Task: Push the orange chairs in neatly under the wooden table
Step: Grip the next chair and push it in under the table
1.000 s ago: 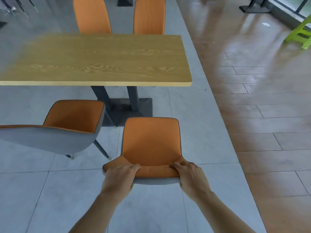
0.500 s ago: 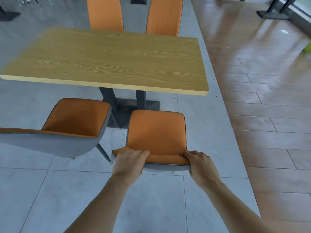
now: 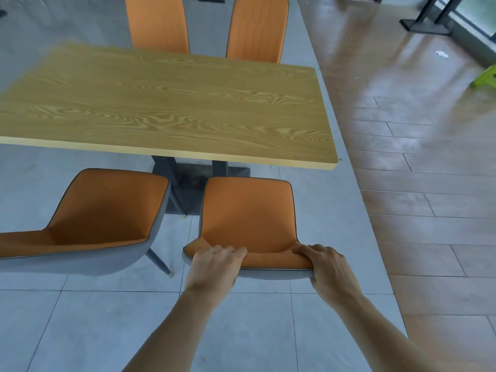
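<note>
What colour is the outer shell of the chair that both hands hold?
Grey, with an orange inner side; the chair shows best in the head view.

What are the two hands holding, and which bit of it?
Both the left hand and the right hand grip the nearer orange chair by the top edge of its backrest, one hand toward each end.

grey tiled floor [image 3: 241,331], glossy brown floorboards [image 3: 402,130]
</note>
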### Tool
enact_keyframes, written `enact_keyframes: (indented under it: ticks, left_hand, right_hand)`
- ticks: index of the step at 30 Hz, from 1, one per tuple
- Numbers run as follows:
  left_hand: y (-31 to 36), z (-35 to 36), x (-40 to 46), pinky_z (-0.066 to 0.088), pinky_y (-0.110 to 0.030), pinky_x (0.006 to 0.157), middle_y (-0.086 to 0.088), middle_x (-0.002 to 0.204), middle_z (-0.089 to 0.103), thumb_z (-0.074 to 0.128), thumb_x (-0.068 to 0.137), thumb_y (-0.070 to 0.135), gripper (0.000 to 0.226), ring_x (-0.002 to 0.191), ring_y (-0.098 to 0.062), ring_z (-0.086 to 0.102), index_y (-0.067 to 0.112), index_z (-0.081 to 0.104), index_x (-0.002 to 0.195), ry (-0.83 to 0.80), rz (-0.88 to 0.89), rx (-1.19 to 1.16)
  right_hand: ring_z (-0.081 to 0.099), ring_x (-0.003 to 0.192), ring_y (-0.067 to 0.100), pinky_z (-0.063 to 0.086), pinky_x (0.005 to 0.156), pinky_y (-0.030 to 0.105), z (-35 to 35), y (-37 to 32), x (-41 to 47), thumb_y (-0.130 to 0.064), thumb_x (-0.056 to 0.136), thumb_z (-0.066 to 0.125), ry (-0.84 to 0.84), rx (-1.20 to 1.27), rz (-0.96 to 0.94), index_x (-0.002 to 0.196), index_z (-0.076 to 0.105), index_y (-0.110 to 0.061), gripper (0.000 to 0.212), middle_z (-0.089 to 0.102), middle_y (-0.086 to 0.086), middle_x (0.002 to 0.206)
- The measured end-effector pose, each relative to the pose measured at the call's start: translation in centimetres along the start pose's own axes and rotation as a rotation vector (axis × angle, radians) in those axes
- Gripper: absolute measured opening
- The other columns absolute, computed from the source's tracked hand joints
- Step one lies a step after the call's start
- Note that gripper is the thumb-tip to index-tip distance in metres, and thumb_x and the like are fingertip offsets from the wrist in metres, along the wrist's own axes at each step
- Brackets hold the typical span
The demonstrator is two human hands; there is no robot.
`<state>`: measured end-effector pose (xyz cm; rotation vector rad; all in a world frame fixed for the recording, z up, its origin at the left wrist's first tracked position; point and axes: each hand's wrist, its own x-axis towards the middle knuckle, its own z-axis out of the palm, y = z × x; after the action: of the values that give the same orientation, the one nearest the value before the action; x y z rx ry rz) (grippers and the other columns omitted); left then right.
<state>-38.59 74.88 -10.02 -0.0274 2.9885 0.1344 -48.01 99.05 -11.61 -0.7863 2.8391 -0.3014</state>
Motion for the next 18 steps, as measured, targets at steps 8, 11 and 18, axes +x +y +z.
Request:
enact_keyframes:
  ticks: [8,11,18]
  left_hand:
    - [-0.5,0.0,-0.2,0.036,-0.026,0.043,0.009,0.053,0.052,0.078,0.053,0.005,0.036,0.049,-0.014,0.047,0.027,0.062,0.077,0.008,0.028,-0.017]
    - [-0.6,-0.2,-0.5,0.041,-0.027,0.042,0.009,0.052,0.052,0.08,0.054,0.006,0.036,0.048,-0.014,0.047,0.027,0.062,0.078,0.004,0.027,-0.003]
    - [-1.7,0.2,-0.7,0.038,-0.027,0.042,0.009,0.054,0.052,0.085,0.054,0.015,0.037,0.051,-0.014,0.049,0.028,0.062,0.079,-0.007,0.068,0.038]
  right_hand:
    - [0.058,0.074,0.027,0.049,0.061,0.038,0.2,-0.9,-0.4,0.007,0.066,0.06,0.051,0.02,0.077,0.107,0.068,-0.029,0.056,0.068,-0.001,0.084]
    - [0.057,0.077,0.027,0.05,0.064,0.038,0.2,-1.4,-0.7,0.006,0.068,0.057,0.024,0.025,0.084,0.104,0.068,-0.029,0.051,0.067,-0.001,0.086]
    - [0.057,0.083,0.027,0.05,0.07,0.04,0.4,-2.3,-0.9,0.004,0.071,0.056,-0.018,0.034,0.089,0.105,0.066,-0.026,0.046,0.066,0.001,0.089]
